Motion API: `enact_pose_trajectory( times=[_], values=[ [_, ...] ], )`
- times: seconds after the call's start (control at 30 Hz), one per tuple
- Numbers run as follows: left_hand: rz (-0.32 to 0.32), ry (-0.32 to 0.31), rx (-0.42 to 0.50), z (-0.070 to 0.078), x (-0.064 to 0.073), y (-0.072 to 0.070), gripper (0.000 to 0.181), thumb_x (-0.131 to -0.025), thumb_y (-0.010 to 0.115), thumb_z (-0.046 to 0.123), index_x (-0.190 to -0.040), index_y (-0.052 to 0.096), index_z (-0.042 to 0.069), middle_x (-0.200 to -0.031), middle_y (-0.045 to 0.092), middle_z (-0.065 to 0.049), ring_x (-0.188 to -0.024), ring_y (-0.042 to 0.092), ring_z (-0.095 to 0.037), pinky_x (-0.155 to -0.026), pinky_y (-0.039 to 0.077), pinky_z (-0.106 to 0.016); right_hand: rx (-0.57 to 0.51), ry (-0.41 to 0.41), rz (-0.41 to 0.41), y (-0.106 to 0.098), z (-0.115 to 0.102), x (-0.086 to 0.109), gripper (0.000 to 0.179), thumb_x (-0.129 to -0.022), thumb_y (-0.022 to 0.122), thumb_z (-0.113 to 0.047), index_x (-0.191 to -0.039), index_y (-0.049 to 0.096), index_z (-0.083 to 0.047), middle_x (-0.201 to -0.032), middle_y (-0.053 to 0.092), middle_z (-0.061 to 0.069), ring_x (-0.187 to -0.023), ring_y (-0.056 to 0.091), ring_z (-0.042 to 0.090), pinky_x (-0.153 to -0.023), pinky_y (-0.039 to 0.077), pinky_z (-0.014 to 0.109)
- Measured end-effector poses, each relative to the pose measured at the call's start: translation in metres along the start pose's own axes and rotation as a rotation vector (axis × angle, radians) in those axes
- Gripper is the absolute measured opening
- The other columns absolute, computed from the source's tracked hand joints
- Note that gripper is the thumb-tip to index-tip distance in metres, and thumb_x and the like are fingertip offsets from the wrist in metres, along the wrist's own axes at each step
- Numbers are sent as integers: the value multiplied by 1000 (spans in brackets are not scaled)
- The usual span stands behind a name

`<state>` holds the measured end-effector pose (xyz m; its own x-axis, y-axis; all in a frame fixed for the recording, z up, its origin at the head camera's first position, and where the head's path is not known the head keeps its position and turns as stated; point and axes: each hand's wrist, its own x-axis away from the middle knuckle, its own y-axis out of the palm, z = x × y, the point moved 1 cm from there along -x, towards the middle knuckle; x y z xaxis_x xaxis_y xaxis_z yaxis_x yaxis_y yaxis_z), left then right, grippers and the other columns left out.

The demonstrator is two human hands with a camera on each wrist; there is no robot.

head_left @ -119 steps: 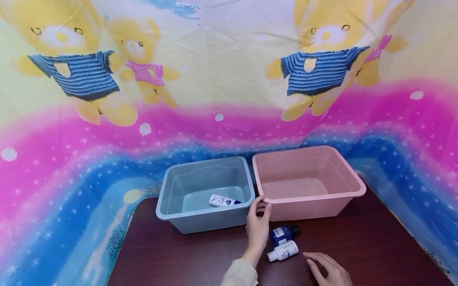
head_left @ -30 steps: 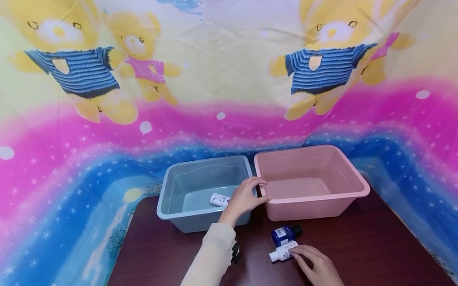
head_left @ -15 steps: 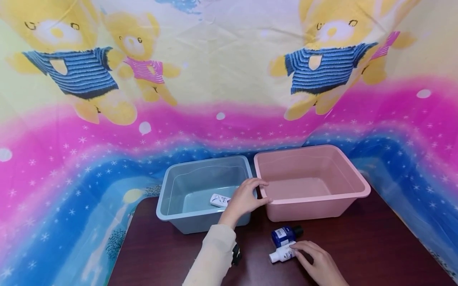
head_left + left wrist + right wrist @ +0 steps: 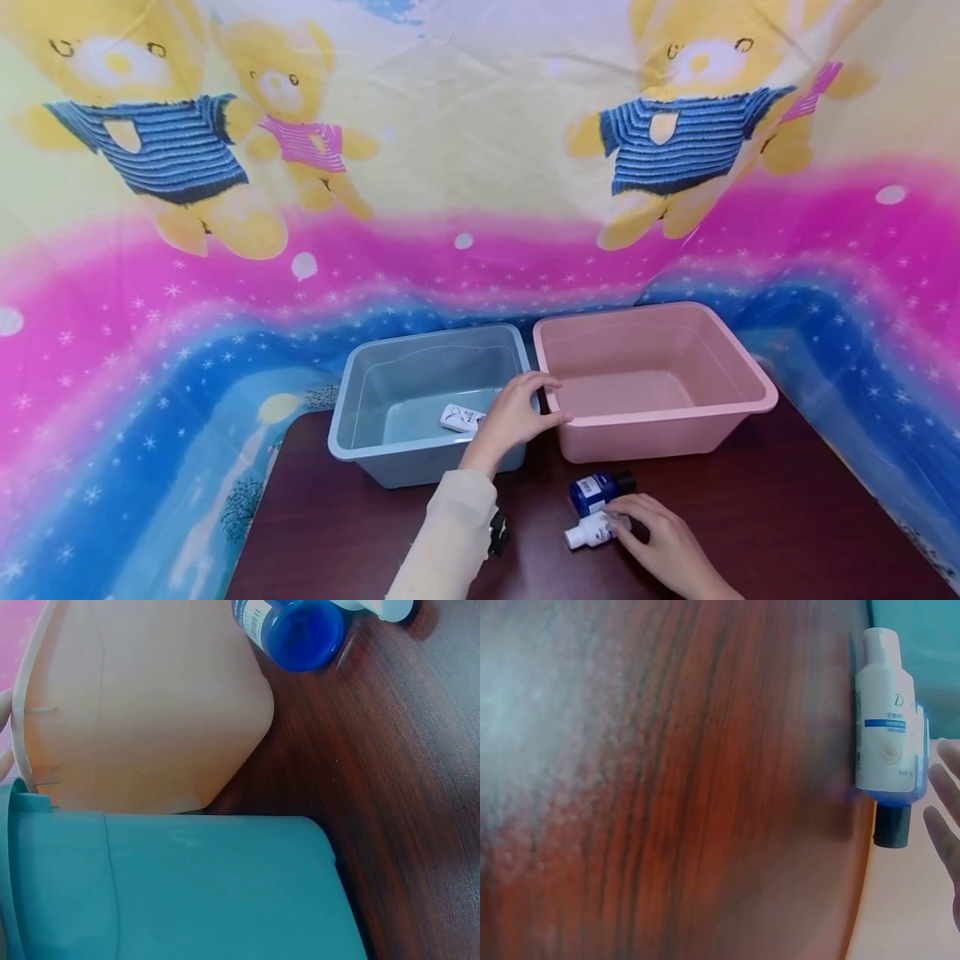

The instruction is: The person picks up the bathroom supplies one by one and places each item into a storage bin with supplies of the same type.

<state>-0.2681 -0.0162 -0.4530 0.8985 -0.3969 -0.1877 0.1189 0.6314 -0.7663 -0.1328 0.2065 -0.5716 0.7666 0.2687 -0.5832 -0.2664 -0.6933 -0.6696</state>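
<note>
In the head view my left hand [image 4: 513, 417] holds the rim of the pink bin [image 4: 630, 433] at its front left corner, finger and thumb spread round it. Fingertips show at that rim in the left wrist view, where the blue bin [image 4: 187, 877] fills the lower part. My right hand [image 4: 663, 537] reaches over the base end of a small white bottle [image 4: 592, 531], fingers loosely bent. In the right wrist view its fingers [image 4: 946, 836] are beside the white bottle [image 4: 885, 735], not wrapped round it. A dark blue bottle [image 4: 591, 493] with a black cap lies right behind the white one.
A white tube [image 4: 459, 418] lies in the blue bin [image 4: 420, 462], partly hidden by my left hand. Both bins stand side by side on the dark wooden table [image 4: 315, 517]. Behind them hangs a cloth [image 4: 480, 167] printed with bears.
Earlier, my left hand came from below at the pink corner; now it crosses the blue bin's edge, still at that rim. My right hand moved from beside the white bottle to over its end.
</note>
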Motion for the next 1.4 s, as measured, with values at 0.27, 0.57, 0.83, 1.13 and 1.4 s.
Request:
enact_pose_trajectory(
  times=[0.27, 0.57, 0.83, 1.13, 1.4],
  values=[
    [3, 32, -52, 3, 0, 0, 50, -76, 68, 54, -122, 58, 36, -128, 50, 12, -123, 43, -11, -98, 40, -39, 4, -20, -40, 5, 2, -2, 34, -68, 81, -15, -100, 70, -22, -100, 62, -15, -92, 56, 2, -81, 37, 9],
    [-1, 21, -16, 1, 1, -1, 47, -77, 70, 50, -120, 58, 37, -128, 50, 13, -124, 42, -12, -98, 39, -41, -27, -49, -91, 13, 3, -6, 39, -64, 83, -14, -100, 69, -23, -99, 62, -16, -92, 56, 4, -84, 35, 8],
    [-12, 26, 9, 0, -1, -3, 48, -77, 71, 48, -121, 60, 33, -132, 48, 12, -128, 39, -12, -101, 37, -41, -37, -59, -104, 19, 4, -7, 39, -64, 83, -15, -99, 69, -23, -98, 61, -16, -91, 55, 4, -83, 35, 9],
    [-25, 48, -15, -1, -1, -2, 50, -77, 70, 49, -122, 60, 30, -131, 48, 13, -127, 39, -11, -102, 36, -41, -35, -58, -109, 26, 6, -4, 37, -63, 84, -18, -96, 69, -25, -97, 60, -17, -91, 55, 5, -84, 34, 9],
    [-11, 63, -26, 0, 0, -1, 48, -78, 70, 48, -121, 61, 29, -131, 49, 12, -127, 39, -13, -101, 36, -43, 15, -68, -152, 30, 5, -1, 41, -61, 85, -26, -98, 68, -29, -99, 60, -18, -95, 55, 7, -88, 31, 11]
  ],
)
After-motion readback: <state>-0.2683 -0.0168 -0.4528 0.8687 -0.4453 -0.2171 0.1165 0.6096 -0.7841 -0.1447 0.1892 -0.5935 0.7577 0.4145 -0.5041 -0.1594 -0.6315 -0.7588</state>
